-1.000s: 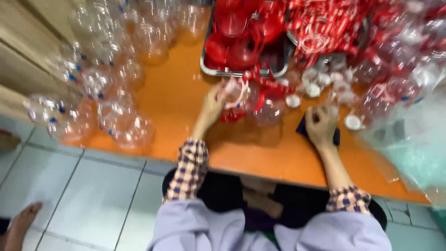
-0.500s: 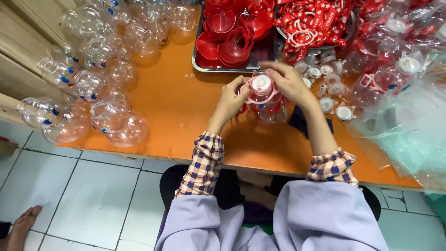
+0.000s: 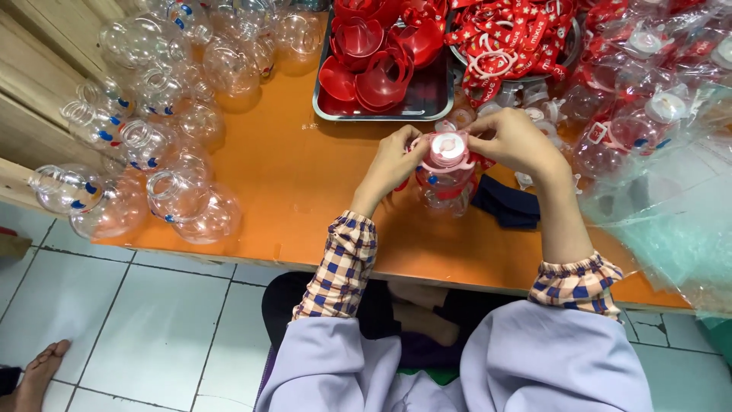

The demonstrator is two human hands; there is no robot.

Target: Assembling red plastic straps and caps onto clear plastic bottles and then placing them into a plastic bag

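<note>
A clear round plastic bottle (image 3: pixel 446 183) with a red strap and a pink and white cap stands on the orange table (image 3: pixel 297 183) in front of me. My left hand (image 3: pixel 396 156) grips its neck from the left. My right hand (image 3: pixel 515 141) holds the cap and strap from the right. Both sets of fingers pinch at the top of the bottle.
Several empty clear bottles (image 3: pixel 152 145) lie heaped at the table's left. A metal tray (image 3: pixel 427 103) holds red plastic parts. A bowl of red straps (image 3: pixel 511 42) sits behind, bagged finished bottles (image 3: pixel 648 99) at the right, a dark cloth (image 3: pixel 507 206) under my right wrist. A bare foot (image 3: pixel 34 374) shows lower left.
My right hand came over from the table's right side to the bottle. Both hands now hold the bottle with the cap on top, close in front of me.
</note>
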